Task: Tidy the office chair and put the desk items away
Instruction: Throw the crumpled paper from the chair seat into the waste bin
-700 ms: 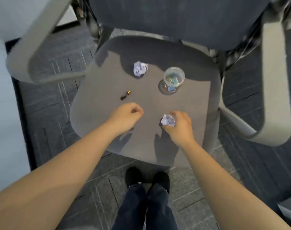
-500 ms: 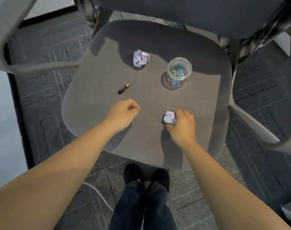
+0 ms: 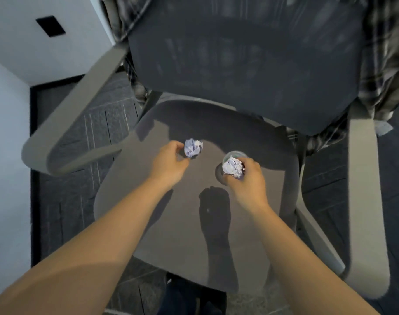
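Observation:
Grey office chair seat (image 3: 171, 235) lies below me. My left hand (image 3: 169, 163) reaches to the seat's far side, its finger and thumb pinching the left edge of a crumpled pale paper ball (image 3: 193, 147) that rests on the seat. My right hand (image 3: 248, 180) is shut on a second crumpled paper ball (image 3: 233, 168), raised above the seat. Just behind it shows the rim of a clear cup (image 3: 236, 153), mostly hidden by that ball and hand. The small dark cylinder seen earlier is out of sight.
The dark backrest (image 3: 239, 64) carries a plaid shirt (image 3: 387, 53) draped over it. Grey armrests stand at left (image 3: 80, 110) and right (image 3: 362, 201). A white cabinet (image 3: 35, 53) is at upper left. Dark carpet tiles (image 3: 69, 201) surround the chair.
My right hand lifted its paper ball off the seat up towards the cup. My left hand moved forward from the seat's middle to the far paper ball. The view tilted up.

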The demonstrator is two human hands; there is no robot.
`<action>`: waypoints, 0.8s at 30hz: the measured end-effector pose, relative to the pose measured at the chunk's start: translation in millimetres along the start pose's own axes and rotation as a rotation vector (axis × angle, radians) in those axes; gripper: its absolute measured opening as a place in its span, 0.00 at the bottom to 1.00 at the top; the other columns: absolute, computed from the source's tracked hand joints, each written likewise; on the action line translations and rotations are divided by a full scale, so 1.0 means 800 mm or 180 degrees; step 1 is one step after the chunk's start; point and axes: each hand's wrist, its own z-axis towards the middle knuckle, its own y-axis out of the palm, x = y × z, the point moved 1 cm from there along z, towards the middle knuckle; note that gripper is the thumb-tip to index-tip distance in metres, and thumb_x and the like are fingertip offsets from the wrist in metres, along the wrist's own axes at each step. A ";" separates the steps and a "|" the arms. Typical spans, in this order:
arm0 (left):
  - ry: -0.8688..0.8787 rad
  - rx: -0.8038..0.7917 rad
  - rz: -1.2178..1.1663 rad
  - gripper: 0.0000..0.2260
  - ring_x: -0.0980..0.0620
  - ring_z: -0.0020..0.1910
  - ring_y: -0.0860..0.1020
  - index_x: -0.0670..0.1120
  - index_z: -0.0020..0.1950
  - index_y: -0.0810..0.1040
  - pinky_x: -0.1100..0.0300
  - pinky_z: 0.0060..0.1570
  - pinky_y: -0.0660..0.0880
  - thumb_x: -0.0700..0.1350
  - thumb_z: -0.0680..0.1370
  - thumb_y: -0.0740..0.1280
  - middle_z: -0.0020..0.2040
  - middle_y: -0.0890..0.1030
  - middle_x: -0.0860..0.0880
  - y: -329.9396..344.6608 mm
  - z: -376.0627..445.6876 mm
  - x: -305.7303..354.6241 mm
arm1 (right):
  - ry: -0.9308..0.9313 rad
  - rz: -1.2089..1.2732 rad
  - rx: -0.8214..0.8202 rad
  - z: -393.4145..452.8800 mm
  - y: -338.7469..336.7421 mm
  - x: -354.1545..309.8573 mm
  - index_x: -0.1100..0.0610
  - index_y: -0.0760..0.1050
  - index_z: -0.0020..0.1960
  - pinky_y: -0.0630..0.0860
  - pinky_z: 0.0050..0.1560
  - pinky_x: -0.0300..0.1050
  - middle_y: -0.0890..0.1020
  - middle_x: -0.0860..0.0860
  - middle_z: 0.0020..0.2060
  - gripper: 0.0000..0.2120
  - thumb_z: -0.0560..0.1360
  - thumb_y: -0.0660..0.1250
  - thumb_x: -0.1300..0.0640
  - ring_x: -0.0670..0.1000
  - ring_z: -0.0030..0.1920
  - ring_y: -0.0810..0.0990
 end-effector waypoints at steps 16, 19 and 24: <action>0.0404 -0.0850 0.1715 0.24 0.36 0.62 0.68 0.47 0.66 0.66 0.48 0.60 0.69 0.41 0.71 0.67 0.67 0.67 0.39 0.079 0.142 -0.051 | 0.0222 0.0044 0.0319 0.093 0.024 0.025 0.56 0.73 0.54 0.64 0.38 0.24 0.70 0.50 0.49 0.17 0.67 0.66 0.68 0.42 0.41 0.70; 0.0534 -0.0601 0.1519 0.16 0.36 0.58 0.72 0.41 0.60 0.72 0.51 0.54 0.70 0.40 0.72 0.65 0.60 0.74 0.36 0.077 0.144 -0.041 | 0.0279 0.0055 0.0395 0.093 0.019 0.026 0.57 0.72 0.55 0.62 0.41 0.29 0.70 0.50 0.49 0.17 0.67 0.66 0.68 0.46 0.46 0.70; 0.0373 -0.0285 0.0306 0.16 0.39 0.53 0.76 0.43 0.57 0.74 0.55 0.50 0.72 0.40 0.70 0.68 0.55 0.79 0.38 0.041 0.130 0.009 | 0.0300 0.0238 0.0479 0.083 0.003 -0.001 0.52 0.69 0.48 0.64 0.36 0.26 0.72 0.51 0.49 0.14 0.68 0.66 0.67 0.45 0.42 0.70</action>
